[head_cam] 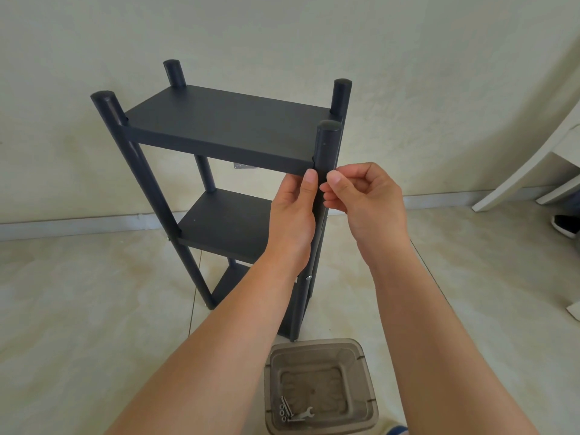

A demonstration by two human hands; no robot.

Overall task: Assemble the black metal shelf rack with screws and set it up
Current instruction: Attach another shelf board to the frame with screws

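Nearest, at the bottom edge, a translucent brown bin [320, 387] sits on the floor [94, 309]. Inside it, in the near left corner, lie a few screws [284, 411] and a small wrench [306, 414], touching or nearly so.

Just beyond the bin stands the black rack [219, 127], upright on the tiled floor, its near right post [326, 142] coming down just beside the bin's far rim. Two bare forearms reach up from below on either side of the bin to that post.

The left hand [293, 211] holds the post from the left, just under the top shelf; the thumb lies on the post's front, the fingers go behind it out of sight. The right hand [361, 196] is at the same height on the right, its curled fingers [334, 177] pinched together against the post; whether something small sits between them cannot be told.

The rack has three shelves, four round posts with capped tops rising above the top shelf. A silver screw head [308, 278] shows lower on the near right post.

Farther back run the baseboard and the pale wall [282, 36]. At far right stand a white furniture leg [518, 174] and a dark shoe [566, 224].
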